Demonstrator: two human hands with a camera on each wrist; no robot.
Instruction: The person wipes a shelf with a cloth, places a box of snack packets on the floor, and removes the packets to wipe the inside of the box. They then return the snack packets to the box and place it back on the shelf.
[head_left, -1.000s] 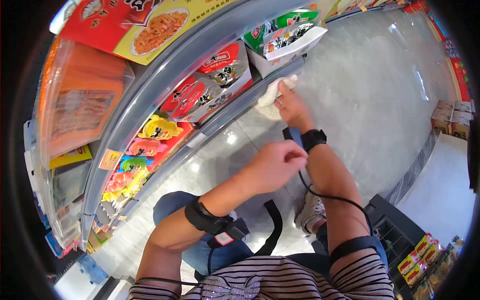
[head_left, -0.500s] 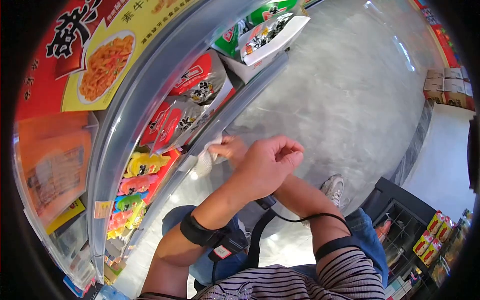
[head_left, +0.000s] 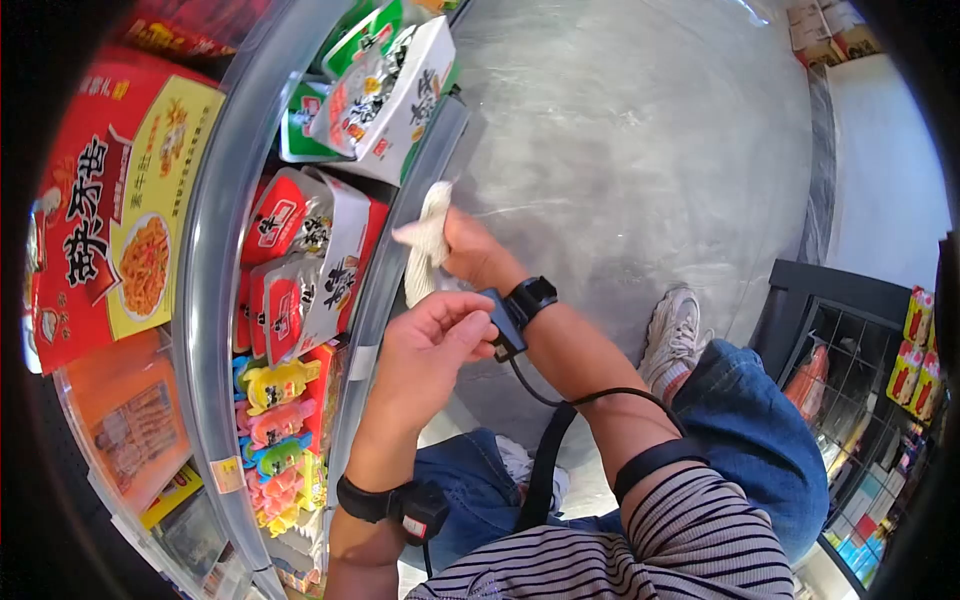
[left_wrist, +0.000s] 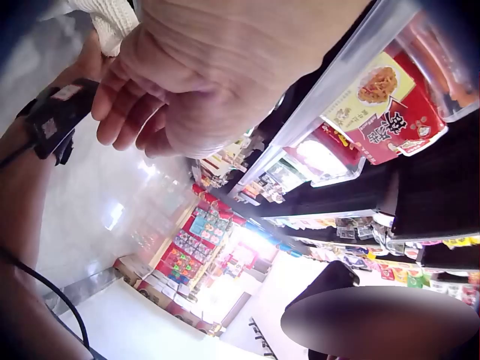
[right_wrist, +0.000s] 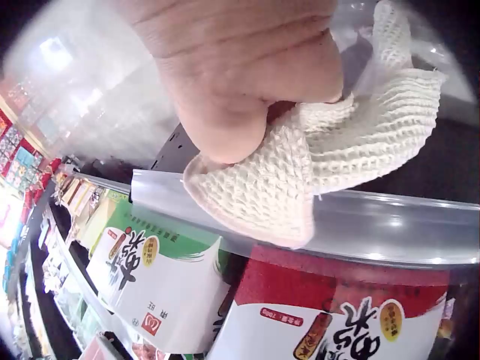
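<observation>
My right hand (head_left: 475, 252) grips a white waffle-weave cloth (head_left: 428, 243) at the clear front edge (head_left: 395, 215) of a low shelf. In the right wrist view, the bunched cloth (right_wrist: 259, 184) lies over that edge, its folds spilling out from under my fingers. Behind the edge stand a red-and-white snack box (head_left: 335, 270) and a green-and-white snack box (head_left: 405, 110), both holding packets. My left hand (head_left: 425, 350) hovers near my right wrist, its fingers loosely curled around nothing. From the left wrist view, the left hand (left_wrist: 202, 82) also shows relaxed fingers.
Colourful toy-shaped packs (head_left: 275, 410) sit on the near end of the low shelf. An upper shelf bears a red-and-yellow box (head_left: 120, 220). To the right stands a black wire rack (head_left: 830, 350) with goods. A cable (head_left: 590, 395) runs along my right arm.
My right hand first slid the cloth along the shelf edge towards my body, then back forward beside the red box. The left hand stayed loose, and the head view turned towards the shelf.
</observation>
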